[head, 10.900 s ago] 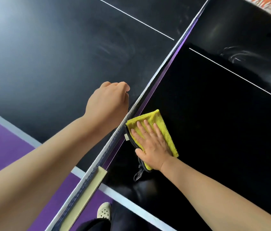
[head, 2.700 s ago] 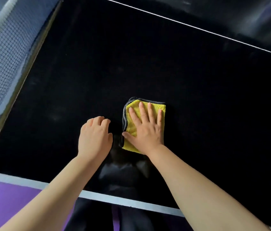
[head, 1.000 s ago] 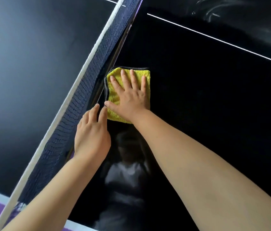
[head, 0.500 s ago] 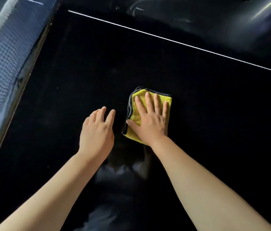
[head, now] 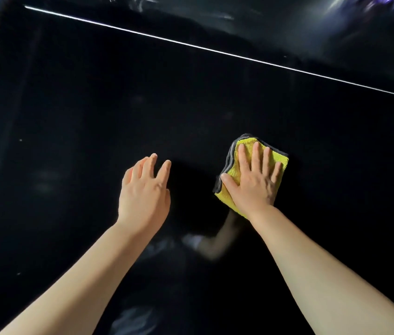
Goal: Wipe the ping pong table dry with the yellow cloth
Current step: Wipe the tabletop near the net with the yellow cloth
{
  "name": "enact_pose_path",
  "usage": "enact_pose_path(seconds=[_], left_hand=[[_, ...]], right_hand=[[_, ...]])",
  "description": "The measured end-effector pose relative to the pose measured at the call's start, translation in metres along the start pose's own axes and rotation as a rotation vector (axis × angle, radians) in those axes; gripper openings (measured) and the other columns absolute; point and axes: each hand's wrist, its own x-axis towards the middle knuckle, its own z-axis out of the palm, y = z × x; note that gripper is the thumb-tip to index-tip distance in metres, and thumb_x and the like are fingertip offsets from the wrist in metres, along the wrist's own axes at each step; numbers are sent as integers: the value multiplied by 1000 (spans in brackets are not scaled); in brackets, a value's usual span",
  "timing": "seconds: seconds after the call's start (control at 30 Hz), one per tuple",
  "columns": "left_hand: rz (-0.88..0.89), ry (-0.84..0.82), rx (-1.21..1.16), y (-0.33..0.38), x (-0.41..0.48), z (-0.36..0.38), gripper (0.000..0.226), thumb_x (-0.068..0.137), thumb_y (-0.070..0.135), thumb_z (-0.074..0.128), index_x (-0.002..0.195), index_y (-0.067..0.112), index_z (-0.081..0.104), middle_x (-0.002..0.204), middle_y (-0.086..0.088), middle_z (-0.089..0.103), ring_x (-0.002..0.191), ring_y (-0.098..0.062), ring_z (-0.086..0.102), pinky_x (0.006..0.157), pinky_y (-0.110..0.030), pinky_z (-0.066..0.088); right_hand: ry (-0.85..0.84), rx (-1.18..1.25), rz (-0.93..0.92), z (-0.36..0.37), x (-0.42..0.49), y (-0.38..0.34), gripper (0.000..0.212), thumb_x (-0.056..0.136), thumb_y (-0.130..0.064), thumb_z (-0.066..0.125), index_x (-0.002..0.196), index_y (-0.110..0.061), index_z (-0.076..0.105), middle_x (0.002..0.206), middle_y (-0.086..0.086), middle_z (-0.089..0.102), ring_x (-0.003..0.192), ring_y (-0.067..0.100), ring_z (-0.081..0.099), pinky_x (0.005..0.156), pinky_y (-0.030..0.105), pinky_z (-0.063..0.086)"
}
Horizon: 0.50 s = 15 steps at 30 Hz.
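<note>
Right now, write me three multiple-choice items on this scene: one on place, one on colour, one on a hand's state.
1. Where does the folded yellow cloth with grey edging lie? A. over a net B. under the right hand C. on the floor
2. What colour is the glossy table top? A. black B. green C. blue
3. How is the left hand? A. gripping the cloth B. clenched in a fist C. open, holding nothing
Answers: 1 B, that hand's flat fingers press on it; 2 A, the surface is black, crossed by a thin white line; 3 C, its fingers are straight, apart from the cloth.
</note>
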Motion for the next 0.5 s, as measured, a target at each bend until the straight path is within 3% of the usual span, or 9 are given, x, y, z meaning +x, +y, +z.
enact_pose_path(seconds=[0.13,0.37,0.5], left_hand=[[-53,17,-17,-32,0,-7,60,77,17,69,133,10,50,136,-21,47,126,-36,44,101,-47,39],[-205,25,-3,-121,-11,-27,60,78,18,68,135,12,48,138,-20,46,128,-35,42,103,-47,36],[-334,39,-31,-178,-17,-41,61,79,21,69,135,8,48,139,-17,46,129,-35,41,104,-48,34]], right_hand=[[20,8,30,-9,8,-44,88,87,-73,13,154,-24,-16,163,13,-17,148,37,-18,117,63,-4],[60,-12,-204,-36,35,-181,91,84,-75,7,154,-23,-18,162,14,-19,147,40,-19,115,66,-4],[75,-5,-353,-51,43,-270,89,89,-75,13,154,-24,-16,162,15,-20,146,41,-21,114,67,-5]])
